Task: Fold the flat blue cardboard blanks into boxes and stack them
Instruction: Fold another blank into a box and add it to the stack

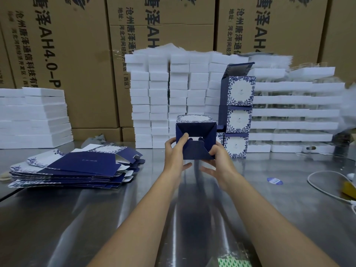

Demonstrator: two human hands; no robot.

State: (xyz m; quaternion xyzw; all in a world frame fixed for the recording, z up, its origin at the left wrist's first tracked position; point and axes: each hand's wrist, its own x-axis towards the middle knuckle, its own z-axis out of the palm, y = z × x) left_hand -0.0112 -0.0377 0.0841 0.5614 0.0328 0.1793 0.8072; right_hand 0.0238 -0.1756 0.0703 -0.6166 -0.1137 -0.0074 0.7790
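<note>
starting at the left edge of the bench [96,218], what lay there?

– the pile of flat blanks [77,166], spread flat near that edge, well apart from both hands.

and the left hand [174,149]?

– it gripped the left side of the box [195,137], fingers curled behind the wall and the thumb pressed on a dark flap at the end that faced the person.

where was the box itself?

– held up over the middle of the bench, between the two hands, not touching the steel. it looked nearly cubic, so i could name no long axis. its printed white face was turned up and its flapped end was toward the person. the flaps were folded in but, i judged, not fully locked, since a pale gap showed between them.

the right hand [218,153]?

– it clasped the lower right corner of the box, fingers wrapped round the edge. so both hands were clamped on the one box, close together, forearms reaching straight out.

and further right?

– the stack of finished boxes [238,116] stood toward the far edge, against the white foam stacks [159,97], up and to the right of the hands, three high with the top lid open.

which hand was nearer to it?

– the right one, by my reckoning. once the flaps were tucked, the box would have to go away and rightward, onto or beside that stack.

any risk?

– a tall stack might tip if nudged.
</note>
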